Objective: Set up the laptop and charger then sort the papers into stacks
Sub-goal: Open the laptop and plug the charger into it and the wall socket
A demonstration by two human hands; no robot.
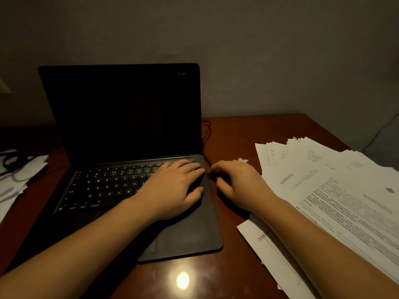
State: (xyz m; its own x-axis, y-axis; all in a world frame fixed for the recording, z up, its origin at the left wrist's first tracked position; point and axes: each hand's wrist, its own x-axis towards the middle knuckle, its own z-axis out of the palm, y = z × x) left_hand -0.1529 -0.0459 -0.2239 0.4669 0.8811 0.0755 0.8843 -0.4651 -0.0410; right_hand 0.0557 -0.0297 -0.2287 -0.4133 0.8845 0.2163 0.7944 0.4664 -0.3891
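Laptop point(121, 117) stood open; left hand point(172, 186) lay flat on it, fingers straight; right hand point(239, 182) pinched plug point(210, 174) at edge.

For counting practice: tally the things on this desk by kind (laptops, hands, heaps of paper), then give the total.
Laptop: 1
Hands: 2 (left hand on the laptop, right hand pinching the charger plug)
Heaps of paper: 2 (left heap, right heap)
Total: 5
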